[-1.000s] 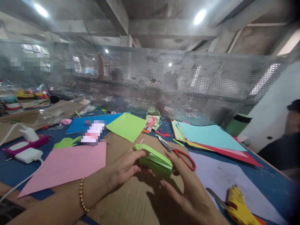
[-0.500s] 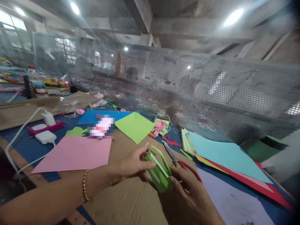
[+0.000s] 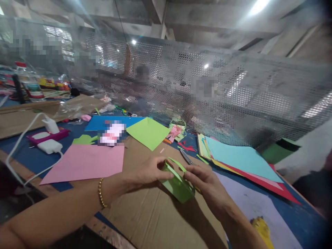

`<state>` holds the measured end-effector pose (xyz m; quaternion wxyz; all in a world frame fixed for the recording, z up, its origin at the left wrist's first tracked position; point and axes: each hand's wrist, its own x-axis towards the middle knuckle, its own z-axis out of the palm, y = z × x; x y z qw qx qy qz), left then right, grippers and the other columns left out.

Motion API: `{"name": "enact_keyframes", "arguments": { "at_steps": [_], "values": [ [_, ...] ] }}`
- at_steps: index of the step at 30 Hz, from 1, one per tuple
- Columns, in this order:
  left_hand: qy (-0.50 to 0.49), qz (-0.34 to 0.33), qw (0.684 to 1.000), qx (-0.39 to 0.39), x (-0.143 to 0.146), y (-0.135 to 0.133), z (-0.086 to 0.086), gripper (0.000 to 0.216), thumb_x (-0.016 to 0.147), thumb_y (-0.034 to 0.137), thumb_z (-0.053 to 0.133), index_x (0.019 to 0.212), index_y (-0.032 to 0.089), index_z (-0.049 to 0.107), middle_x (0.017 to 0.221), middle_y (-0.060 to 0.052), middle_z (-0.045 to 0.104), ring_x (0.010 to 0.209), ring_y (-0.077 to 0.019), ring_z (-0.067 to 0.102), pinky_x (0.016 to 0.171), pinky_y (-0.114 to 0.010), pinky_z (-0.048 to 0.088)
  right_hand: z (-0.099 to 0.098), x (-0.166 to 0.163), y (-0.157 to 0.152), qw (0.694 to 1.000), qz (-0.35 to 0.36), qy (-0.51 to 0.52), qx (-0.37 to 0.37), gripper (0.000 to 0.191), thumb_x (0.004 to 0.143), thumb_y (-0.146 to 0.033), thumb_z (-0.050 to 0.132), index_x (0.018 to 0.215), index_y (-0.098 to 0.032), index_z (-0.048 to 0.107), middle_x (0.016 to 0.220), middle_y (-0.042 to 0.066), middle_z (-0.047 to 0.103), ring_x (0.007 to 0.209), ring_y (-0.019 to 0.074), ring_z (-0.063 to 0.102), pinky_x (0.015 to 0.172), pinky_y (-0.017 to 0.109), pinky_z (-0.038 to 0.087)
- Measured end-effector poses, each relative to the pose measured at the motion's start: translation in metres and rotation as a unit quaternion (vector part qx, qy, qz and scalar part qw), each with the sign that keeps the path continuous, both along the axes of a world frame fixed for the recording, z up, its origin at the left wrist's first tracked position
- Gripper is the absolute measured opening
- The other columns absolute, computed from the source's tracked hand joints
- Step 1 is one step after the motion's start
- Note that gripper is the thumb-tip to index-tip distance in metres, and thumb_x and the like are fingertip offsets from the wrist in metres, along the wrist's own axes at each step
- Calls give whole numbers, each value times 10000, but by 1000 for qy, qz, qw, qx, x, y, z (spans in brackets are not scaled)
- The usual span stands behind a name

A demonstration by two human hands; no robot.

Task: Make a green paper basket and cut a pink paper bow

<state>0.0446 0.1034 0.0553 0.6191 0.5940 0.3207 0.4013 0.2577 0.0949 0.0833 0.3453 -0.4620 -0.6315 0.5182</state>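
A small green paper basket [image 3: 178, 185] with a strip handle sits just above the brown cardboard sheet [image 3: 155, 218], held between both hands. My left hand [image 3: 147, 171], with a gold bead bracelet on the wrist, pinches the basket's left side. My right hand [image 3: 204, 181] grips its right side, with the fingers closed on the handle end. Scissors [image 3: 186, 157] lie just behind my right hand, their handles hidden by it.
A pink sheet [image 3: 85, 162], a green sheet [image 3: 148, 132] and a blue sheet [image 3: 103, 121] lie to the left and behind. A stack of coloured paper [image 3: 238, 159] lies at right. A yellow glue gun [image 3: 263, 230] sits at bottom right. A white charger [image 3: 49, 146] and cable lie at left. Perforated metal mesh [image 3: 207, 90] backs the table.
My right hand has come up from under the basket to grip its right side at the handle. The basket has turned slightly and the view has shifted down and left.
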Motion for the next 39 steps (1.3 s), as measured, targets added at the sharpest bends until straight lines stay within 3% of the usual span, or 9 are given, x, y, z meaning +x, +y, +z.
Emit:
{"name": "enact_keyframes", "arguments": {
  "at_steps": [5, 10, 13, 19, 27, 30, 34, 37, 39],
  "values": [
    [54, 3, 999, -7, -2, 4, -8, 304, 800, 304, 687, 1072, 171, 658, 815, -15, 600, 599, -102, 541, 485, -195, 417, 3, 7, -7, 1000, -9, 13, 11, 355, 765, -508, 769, 879, -174, 736, 733, -1, 650, 674, 141, 544, 639, 254, 407],
    [86, -23, 996, -16, -7, 8, -8, 259, 755, 289, 730, 950, 149, 633, 738, 14, 561, 565, -91, 541, 479, -193, 435, 5, 4, -12, 997, -50, 12, 49, 420, 736, -567, 750, 643, -174, 637, 642, -25, 529, 624, 129, 437, 591, 254, 334],
    [90, -48, 995, -19, -9, 10, -6, 349, 731, 295, 757, 1021, 152, 626, 768, 4, 591, 549, -92, 565, 475, -196, 458, 1, -1, -12, 996, -73, 1, 60, 446, 741, -588, 720, 613, -184, 580, 582, -44, 473, 568, 118, 382, 556, 255, 282],
    [56, -26, 998, -5, -4, 11, -5, 464, 849, 558, 624, 1082, 157, 605, 780, 0, 570, 439, -72, 519, 386, -201, 442, -10, -4, -4, 991, -102, -17, 82, 482, 702, -655, 698, 635, -187, 601, 534, -49, 462, 506, 110, 363, 510, 249, 230],
    [82, -12, 997, 5, 1, 0, -4, 223, 836, 354, 623, 925, 150, 609, 707, 16, 545, 455, -105, 552, 385, -220, 473, -10, -2, -7, 993, -93, 27, 62, 453, 735, -604, 732, 631, -183, 600, 601, -20, 544, 582, 136, 432, 567, 260, 293],
    [98, -1, 995, 23, 3, -4, -2, 258, 862, 335, 591, 1023, 148, 664, 772, -18, 597, 488, -94, 538, 420, -211, 468, -7, -4, -12, 993, -100, 54, 44, 412, 757, -567, 731, 671, -179, 622, 663, 0, 594, 640, 159, 494, 616, 270, 346],
    [159, 68, 982, 78, 5, -11, -3, 497, 905, 394, 544, 1365, 207, 579, 1212, -137, 635, 640, -150, 615, 478, -251, 492, -12, -7, -14, 989, -116, 90, 23, 408, 768, -579, 713, 692, -189, 620, 706, 14, 630, 676, 183, 552, 621, 279, 390],
    [182, 91, 969, 137, 4, -12, -6, 517, 927, 449, 533, 1391, 223, 569, 1338, -148, 608, 984, -265, 657, 786, -344, 538, -19, -7, -13, 985, -134, 104, 19, 386, 788, -574, 707, 764, -195, 641, 751, 25, 666, 720, 195, 593, 650, 285, 432],
    [210, 85, 958, 178, 1, -10, -9, 516, 941, 453, 522, 1407, 233, 552, 1371, -141, 601, 1195, -312, 577, 995, -417, 442, -23, -7, -13, 985, -141, 100, 22, 381, 812, -574, 688, 804, -195, 651, 794, 47, 690, 762, 213, 615, 676, 301, 457]
  ]
}}
